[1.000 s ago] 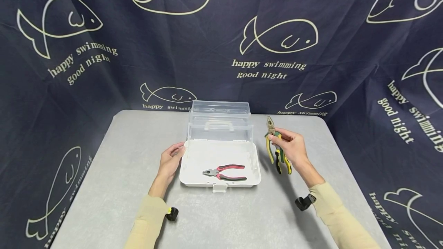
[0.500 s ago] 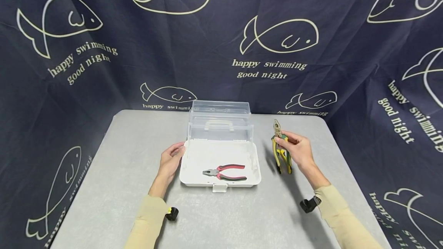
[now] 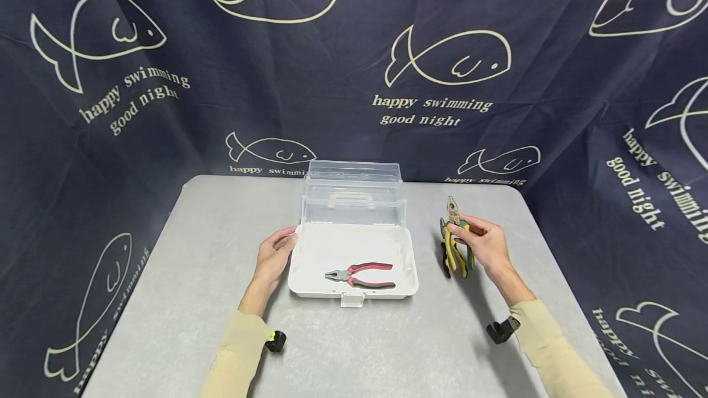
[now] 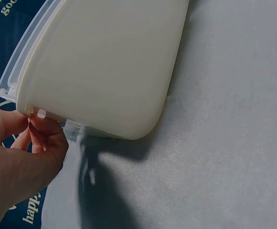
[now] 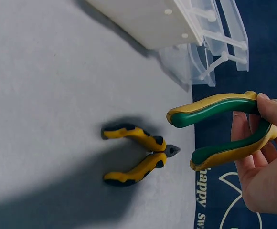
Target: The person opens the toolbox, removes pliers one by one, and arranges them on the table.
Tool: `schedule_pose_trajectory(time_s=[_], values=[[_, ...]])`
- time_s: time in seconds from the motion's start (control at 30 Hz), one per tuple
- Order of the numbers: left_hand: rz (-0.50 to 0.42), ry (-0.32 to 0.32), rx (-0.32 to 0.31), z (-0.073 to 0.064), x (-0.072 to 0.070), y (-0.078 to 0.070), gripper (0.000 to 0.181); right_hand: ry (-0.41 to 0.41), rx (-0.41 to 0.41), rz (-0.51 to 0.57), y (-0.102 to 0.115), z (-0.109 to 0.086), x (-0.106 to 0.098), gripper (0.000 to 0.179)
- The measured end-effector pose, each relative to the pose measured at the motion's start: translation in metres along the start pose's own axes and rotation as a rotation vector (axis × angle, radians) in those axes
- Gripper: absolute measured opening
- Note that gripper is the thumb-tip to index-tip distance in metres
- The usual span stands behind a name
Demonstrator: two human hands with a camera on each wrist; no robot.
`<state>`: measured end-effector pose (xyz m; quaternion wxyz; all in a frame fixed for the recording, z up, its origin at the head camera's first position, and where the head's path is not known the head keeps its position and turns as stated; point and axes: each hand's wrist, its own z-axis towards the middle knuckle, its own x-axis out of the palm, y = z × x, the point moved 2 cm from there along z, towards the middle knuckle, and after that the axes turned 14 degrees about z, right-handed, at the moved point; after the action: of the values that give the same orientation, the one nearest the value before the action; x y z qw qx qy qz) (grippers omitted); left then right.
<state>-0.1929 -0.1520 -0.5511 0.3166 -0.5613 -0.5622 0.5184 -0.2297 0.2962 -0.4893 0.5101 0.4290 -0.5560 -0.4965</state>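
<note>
An open white toolbox (image 3: 318, 247) stands at the middle of the table, its clear lid (image 3: 354, 171) tipped back. Red-and-black pliers (image 3: 347, 274) lie inside near the front wall. My left hand (image 3: 272, 261) pinches the box's left rim between thumb and fingers, toward the hinge side. Right of the box, my right hand (image 3: 488, 245) grips green-and-yellow pliers (image 3: 453, 211) near the pivot, head pointing away and handles spread. Below them, yellow-and-black pliers (image 5: 144, 168) lie on the table with handles apart; the held pliers partly cover them in the head view.
The grey table (image 3: 221, 214) ends at a dark blue cloth (image 3: 343, 91) with fish drawings, which hangs behind and at both sides. A latch (image 3: 351, 301) juts from the box's front. Each wrist carries a small black camera (image 3: 502, 329).
My right hand has moved right and a little nearer with the green-and-yellow pliers, which now overlap the yellow-and-black pliers differently. My left hand and the toolbox stay put.
</note>
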Motion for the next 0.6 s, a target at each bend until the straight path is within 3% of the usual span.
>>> schedule_pose_trajectory(time_s=[0.6], values=[[-0.004, -0.008, 0.009, 0.001, 0.0, 0.001, 0.032, -0.055, 0.037, -0.089, -0.003, 0.002, -0.023, 0.049]])
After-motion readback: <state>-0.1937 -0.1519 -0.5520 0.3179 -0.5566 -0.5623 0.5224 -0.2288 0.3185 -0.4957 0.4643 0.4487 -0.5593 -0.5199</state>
